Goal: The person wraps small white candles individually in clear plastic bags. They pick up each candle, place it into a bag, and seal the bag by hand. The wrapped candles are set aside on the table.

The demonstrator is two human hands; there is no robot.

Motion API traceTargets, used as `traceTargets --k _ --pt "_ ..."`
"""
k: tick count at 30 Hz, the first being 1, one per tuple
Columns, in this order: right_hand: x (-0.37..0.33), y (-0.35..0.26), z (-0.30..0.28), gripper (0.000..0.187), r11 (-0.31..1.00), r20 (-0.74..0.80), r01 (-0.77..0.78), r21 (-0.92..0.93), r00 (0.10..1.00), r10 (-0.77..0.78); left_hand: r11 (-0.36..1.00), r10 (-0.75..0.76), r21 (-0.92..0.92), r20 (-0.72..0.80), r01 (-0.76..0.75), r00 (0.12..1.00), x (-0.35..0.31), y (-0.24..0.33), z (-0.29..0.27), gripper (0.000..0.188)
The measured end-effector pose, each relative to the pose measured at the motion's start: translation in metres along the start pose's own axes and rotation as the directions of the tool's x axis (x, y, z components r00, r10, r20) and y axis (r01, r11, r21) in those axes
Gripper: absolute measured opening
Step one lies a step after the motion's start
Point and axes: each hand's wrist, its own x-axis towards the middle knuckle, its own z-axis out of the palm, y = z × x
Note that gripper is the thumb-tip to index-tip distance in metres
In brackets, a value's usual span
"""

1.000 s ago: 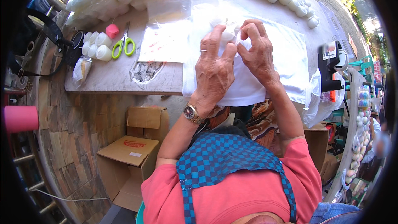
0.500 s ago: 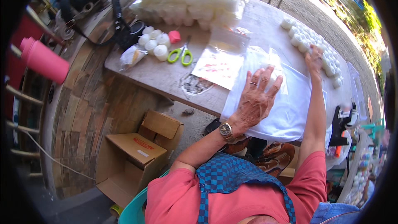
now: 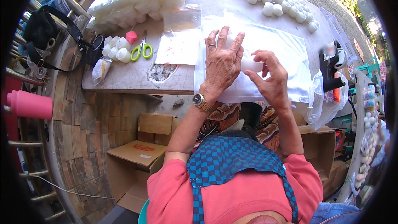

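Between the thumb and fingers of my right hand (image 3: 271, 74) is a small white cylinder (image 3: 250, 64), candle-like in shape. Just left of it, my left hand (image 3: 223, 60) lies palm down with its fingers spread, over white and clear material; what is under the palm is hidden. Both hands are above a white cloth (image 3: 286, 58) spread at the table's near edge. Several more white cylinders (image 3: 286, 6) stand in rows at the far right. Left of my left hand lies a clear plastic packet (image 3: 178, 47) with a white sheet.
Green-handled scissors (image 3: 141, 50), a pink object (image 3: 131, 37) and a cluster of white cylinders (image 3: 117, 49) sit on the table's left. Wrapped stacks (image 3: 137, 0) rise behind them. A black tape dispenser (image 3: 331, 68) stands at the right edge. A cardboard box (image 3: 137, 153) is below the table.
My right hand has come back from the far rows to beside my left hand, bringing a white cylinder. The left hand stays over the cloth. The whole view has shifted.
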Motion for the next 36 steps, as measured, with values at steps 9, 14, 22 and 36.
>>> traceTargets --k 9,14,22,36 --pt "-0.001 0.01 0.028 0.042 0.987 -0.091 -0.004 -0.163 0.996 -0.011 0.999 0.005 -0.04 0.008 -0.004 1.0 -0.012 0.002 -0.001 0.038" --pt "0.016 0.02 0.036 0.037 0.921 -0.175 0.091 -0.378 0.97 -0.168 1.0 0.014 0.002 0.026 -0.014 1.0 -0.015 0.007 -0.003 0.041" --pt "0.032 0.027 0.04 0.02 0.91 -0.12 -0.046 -0.411 0.993 -0.004 0.998 0.042 0.045 -0.001 -0.042 0.999 -0.015 0.005 0.001 0.039" --pt "0.034 0.03 0.022 0.027 0.915 -0.073 0.166 -0.367 0.976 -0.206 0.993 0.069 0.103 -0.092 -0.06 0.993 -0.001 0.008 0.001 0.036"
